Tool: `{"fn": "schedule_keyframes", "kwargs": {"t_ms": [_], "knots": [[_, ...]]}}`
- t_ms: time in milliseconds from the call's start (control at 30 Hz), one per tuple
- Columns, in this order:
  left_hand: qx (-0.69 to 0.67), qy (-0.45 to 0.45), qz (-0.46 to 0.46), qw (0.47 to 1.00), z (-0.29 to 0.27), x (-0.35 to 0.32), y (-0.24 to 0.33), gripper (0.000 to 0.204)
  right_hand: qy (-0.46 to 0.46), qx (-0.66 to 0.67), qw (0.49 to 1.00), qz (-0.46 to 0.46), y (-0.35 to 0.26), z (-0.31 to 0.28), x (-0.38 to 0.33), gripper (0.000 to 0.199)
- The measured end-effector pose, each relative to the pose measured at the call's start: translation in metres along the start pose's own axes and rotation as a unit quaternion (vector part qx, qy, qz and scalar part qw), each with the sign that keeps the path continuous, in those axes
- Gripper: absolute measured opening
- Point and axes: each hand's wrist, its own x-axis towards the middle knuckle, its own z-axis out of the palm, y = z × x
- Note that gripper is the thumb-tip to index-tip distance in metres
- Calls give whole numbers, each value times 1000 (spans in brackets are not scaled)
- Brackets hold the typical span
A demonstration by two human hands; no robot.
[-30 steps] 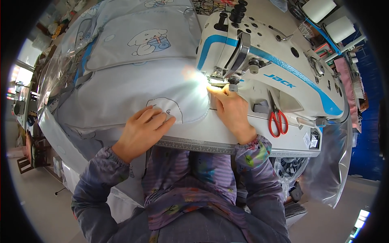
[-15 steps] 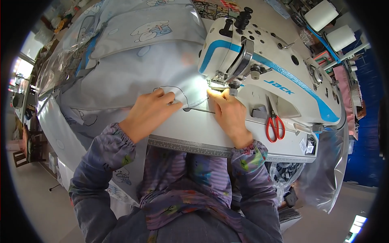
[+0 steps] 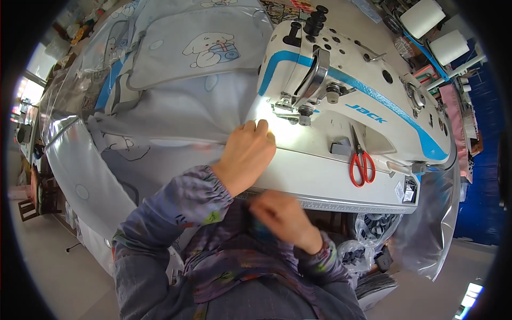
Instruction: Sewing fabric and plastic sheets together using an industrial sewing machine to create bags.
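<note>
My left hand (image 3: pixel 248 152) is closed on the edge of a pale grey printed fabric (image 3: pixel 176 120), just in front of the sewing machine's lit needle area. Pulled folds run across the cloth toward these fingers. Smeared by motion, my right hand (image 3: pixel 285 217) is low over my lap, by the front edge of the machine table; its fingers are too blurred to read. The white and blue sewing machine (image 3: pixel 341 80) stands to the right of the cloth, and its presser foot area (image 3: pixel 290 113) shows no fabric under it.
Red-handled scissors (image 3: pixel 362 168) lie on the machine bed beside a small dark grey block (image 3: pixel 340 147). A metal ruler strip (image 3: pixel 346 205) runs along the table's front edge. White thread cones (image 3: pixel 422 20) stand at the back right. Below hangs a plastic bag (image 3: pixel 376 226) of dark pieces.
My right hand has dropped from the needle area toward my lap. My left hand has moved right, nearer the machine. The fabric has come away from the needle, and its printed panel has shifted.
</note>
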Motion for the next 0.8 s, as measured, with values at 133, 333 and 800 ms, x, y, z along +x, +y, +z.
{"fn": "schedule_keyframes", "kwargs": {"t_ms": [133,333,800], "knots": [[-6,-32,-17,999,14,17,2,7,-156,93,975,127,14,56,-22,33],[-30,12,65,997,-31,-16,-48,19,-14,593,784,183,16,170,29,35],[51,-64,-18,996,-23,-72,52,37,-42,286,884,367,-36,-63,-60,49]]}}
